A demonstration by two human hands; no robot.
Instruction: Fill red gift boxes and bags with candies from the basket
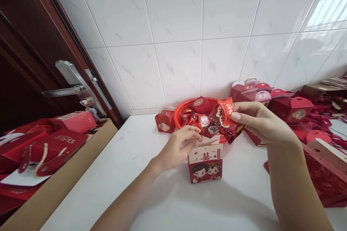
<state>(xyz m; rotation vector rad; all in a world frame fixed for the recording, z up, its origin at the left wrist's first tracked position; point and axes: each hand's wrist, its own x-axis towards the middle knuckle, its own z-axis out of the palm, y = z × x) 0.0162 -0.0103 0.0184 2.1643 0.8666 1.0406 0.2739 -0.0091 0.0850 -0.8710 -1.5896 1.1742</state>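
My right hand [260, 117] pinches a red candy packet [225, 117] with an orange top, held up over the right side of the red basket. Below it stands a small upright gift box [206, 164], red and cream, with two cartoon figures on its front and its top flaps raised. My left hand [180, 146] is at the box's upper left edge, fingers curled and thumb against the flap; part of its grip is hidden. Behind the box, the red plastic basket [177, 112] holds several wrapped sweets and red packets [202, 105].
A small red box [165, 120] stands left of the basket. Several red boxes [291, 110] crowd the right, with a larger one [325, 173] nearer. At left, a cardboard carton [89, 148] of red boxes sits beside the white table [119, 162], below a door handle [67, 88].
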